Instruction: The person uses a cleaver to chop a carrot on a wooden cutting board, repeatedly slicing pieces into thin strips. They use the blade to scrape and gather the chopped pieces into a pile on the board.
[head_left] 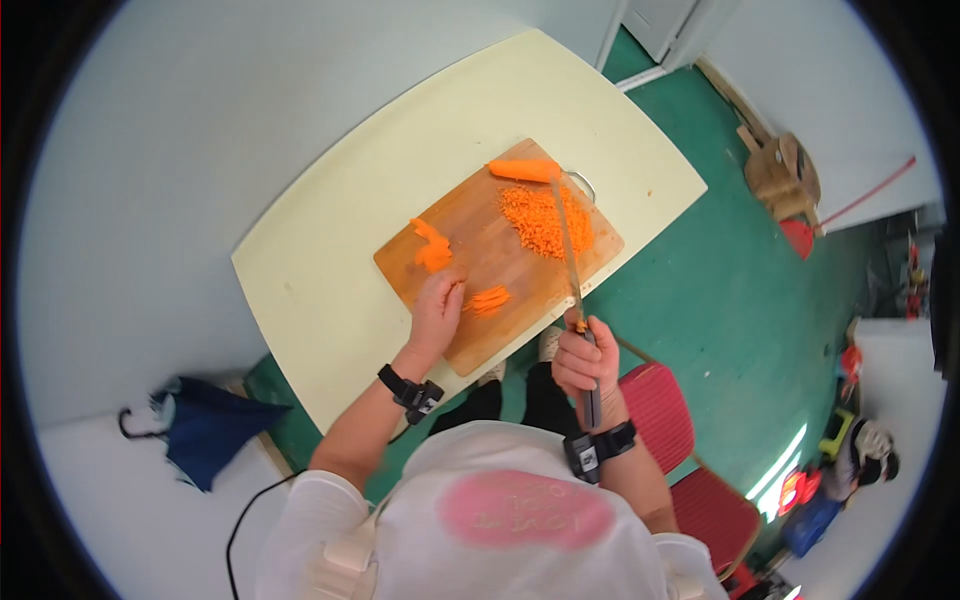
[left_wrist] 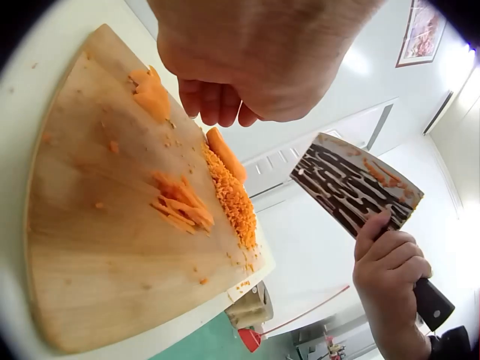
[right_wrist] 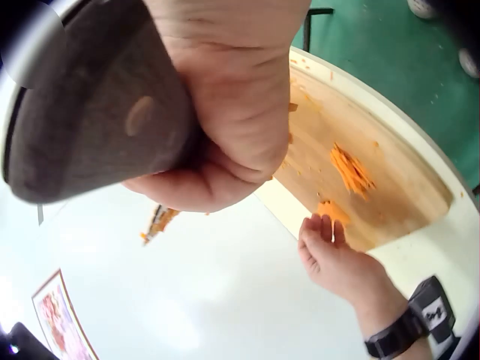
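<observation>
My right hand (head_left: 585, 362) grips the dark handle of a cleaver (left_wrist: 349, 184), its broad blade raised and flecked with carrot bits in the left wrist view. Loosely bent and holding nothing, my left hand (head_left: 436, 312) is over the near left part of the wooden cutting board (head_left: 476, 225). Beside its fingers lies a small bundle of carrot strips (head_left: 488, 300). Thin carrot slices (head_left: 432, 248) sit farther left on the board. A heap of finely diced carrot (head_left: 540, 222) covers the right part, with a longer carrot piece (head_left: 522, 170) behind it.
The board lies on a pale yellow table (head_left: 340, 220) against a wall. Red chairs (head_left: 657, 412) stand at the right, near the right forearm. A dark blue umbrella (head_left: 210, 430) is at the lower left. A brown wooden block (head_left: 783, 175) stands on the green floor.
</observation>
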